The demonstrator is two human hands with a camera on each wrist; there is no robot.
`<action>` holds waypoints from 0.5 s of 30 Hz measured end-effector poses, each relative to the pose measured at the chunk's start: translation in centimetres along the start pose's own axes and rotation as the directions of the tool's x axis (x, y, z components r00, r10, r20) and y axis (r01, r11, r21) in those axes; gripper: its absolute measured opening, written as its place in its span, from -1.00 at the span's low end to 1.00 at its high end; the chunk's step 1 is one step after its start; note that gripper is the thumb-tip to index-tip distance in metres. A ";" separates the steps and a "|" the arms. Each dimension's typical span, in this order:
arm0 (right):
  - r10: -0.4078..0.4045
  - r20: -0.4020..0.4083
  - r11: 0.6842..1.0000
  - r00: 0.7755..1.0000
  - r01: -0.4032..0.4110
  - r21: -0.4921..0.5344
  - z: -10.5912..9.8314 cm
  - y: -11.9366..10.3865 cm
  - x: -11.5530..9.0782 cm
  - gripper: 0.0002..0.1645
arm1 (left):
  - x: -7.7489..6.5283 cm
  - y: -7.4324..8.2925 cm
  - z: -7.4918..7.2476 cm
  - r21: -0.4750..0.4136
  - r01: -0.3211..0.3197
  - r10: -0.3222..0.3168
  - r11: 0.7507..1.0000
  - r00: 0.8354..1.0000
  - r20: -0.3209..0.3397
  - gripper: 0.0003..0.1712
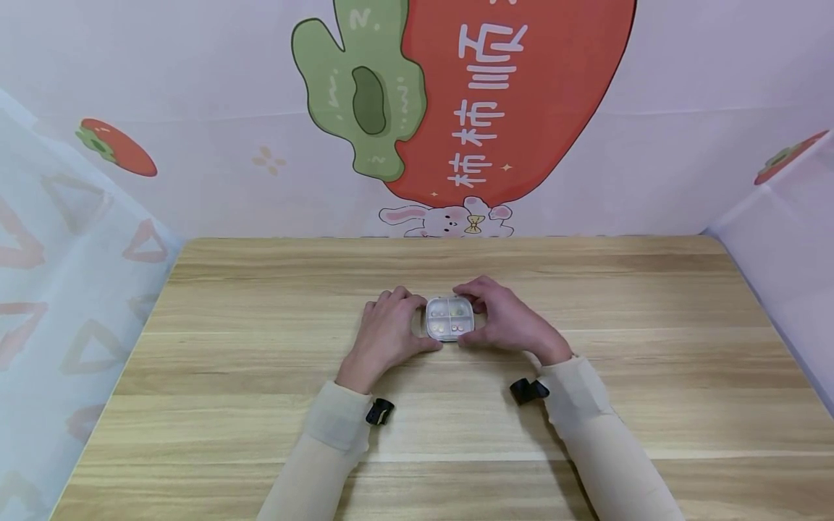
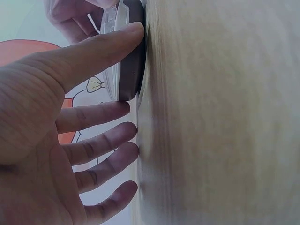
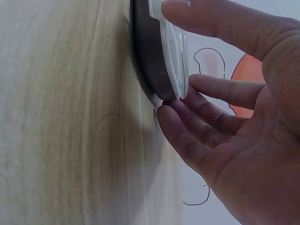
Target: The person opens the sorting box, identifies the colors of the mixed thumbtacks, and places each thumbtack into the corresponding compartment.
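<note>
A small square pill box [image 1: 449, 319] with rounded corners lies on the table between both hands. Its clear lid is down over four-way dividers, and small pale pills show in the compartments. From the side, the left wrist view shows its dark base [image 2: 129, 77] under a white rim. My left hand [image 1: 389, 329] holds the left side, thumb at the near edge and index finger at the far one, other fingers spread on the tabletop. My right hand [image 1: 508, 318] grips the right side. In the right wrist view, the thumb of this hand [image 3: 243, 117] is at the white front tab.
The wooden table [image 1: 260, 434] has light grain and rounded back corners. Behind it hangs a white cloth [image 1: 215, 174] printed with a large red fruit and a rabbit. More printed cloth [image 1: 65, 289] hangs along the left side. A black wrist device [image 1: 380, 412] sits at the left cuff.
</note>
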State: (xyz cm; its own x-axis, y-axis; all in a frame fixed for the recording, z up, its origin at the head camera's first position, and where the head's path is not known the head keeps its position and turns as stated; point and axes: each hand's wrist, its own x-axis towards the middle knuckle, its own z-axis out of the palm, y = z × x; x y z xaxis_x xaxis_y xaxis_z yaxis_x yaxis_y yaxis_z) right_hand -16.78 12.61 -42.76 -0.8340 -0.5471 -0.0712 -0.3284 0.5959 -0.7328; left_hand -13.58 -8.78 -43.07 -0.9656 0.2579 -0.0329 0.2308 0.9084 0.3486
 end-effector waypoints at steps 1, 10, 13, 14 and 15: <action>-0.004 0.000 1.000 1.000 0.004 -0.009 0.0 0.0 0.0 -0.10 | 0.0 0.0 0.0 0.000 0.000 0.000 1.000 1.000 0.000 -0.18; -0.029 -0.006 0.998 1.000 0.028 -0.048 0.2 0.0 0.0 -0.15 | 0.0 0.1 0.0 0.004 0.005 -0.005 1.000 1.000 0.009 -0.18; -0.026 -0.005 0.998 1.000 0.026 -0.055 0.2 -0.1 0.0 -0.15 | 0.0 0.1 0.0 0.002 0.009 -0.009 1.000 1.000 0.013 -0.18; -0.025 -0.005 0.998 1.000 0.025 -0.057 0.2 -0.1 0.0 -0.15 | 0.0 0.1 0.0 0.003 0.010 -0.010 1.000 1.000 0.014 -0.18; -0.025 -0.004 0.998 1.000 0.025 -0.058 0.2 -0.2 0.0 -0.15 | 0.0 0.1 -0.1 0.004 0.010 -0.010 1.000 1.000 0.014 -0.18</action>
State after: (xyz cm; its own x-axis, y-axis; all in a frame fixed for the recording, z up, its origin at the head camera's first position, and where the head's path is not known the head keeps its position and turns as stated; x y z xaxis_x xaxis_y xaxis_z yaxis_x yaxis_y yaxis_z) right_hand -16.64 12.38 -42.77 -0.8275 -0.5593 -0.0499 -0.3742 0.6155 -0.6936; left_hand -13.54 -8.68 -42.98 -0.9661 0.2533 -0.0499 0.2215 0.9124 0.3443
